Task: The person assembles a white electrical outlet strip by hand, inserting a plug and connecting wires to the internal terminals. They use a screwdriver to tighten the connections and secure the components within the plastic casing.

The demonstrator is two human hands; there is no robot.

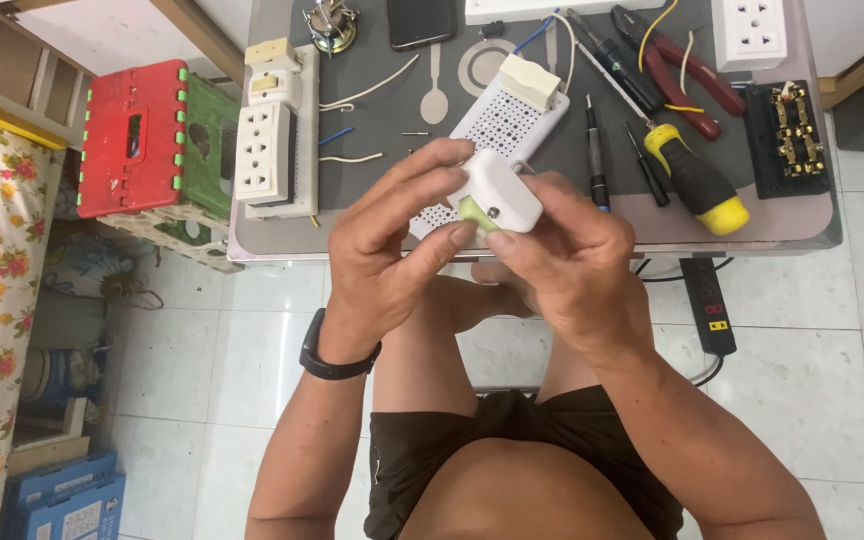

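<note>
Left hand (392, 235): closed around the left side of a small white plastic plug housing (500, 192), thumb pressing a pale green piece at its lower edge.
Right hand (564, 262): pinching the same housing from the right, fingers curled.
Housing: held between both hands, above the lap, just in front of the table edge.
Behind the hands: white perforated plastic box (497, 125); beyond the right hand, yellow-and-black screwdriver (697, 180).
Step, as judged: seating the green part; a firm, aligned press seems needed.

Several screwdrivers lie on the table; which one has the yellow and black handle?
The big screwdriver at the table's right front edge, right of the hands, with a thick yellow-and-black handle. The slimmer screwdrivers beside it have dark handles.
</note>
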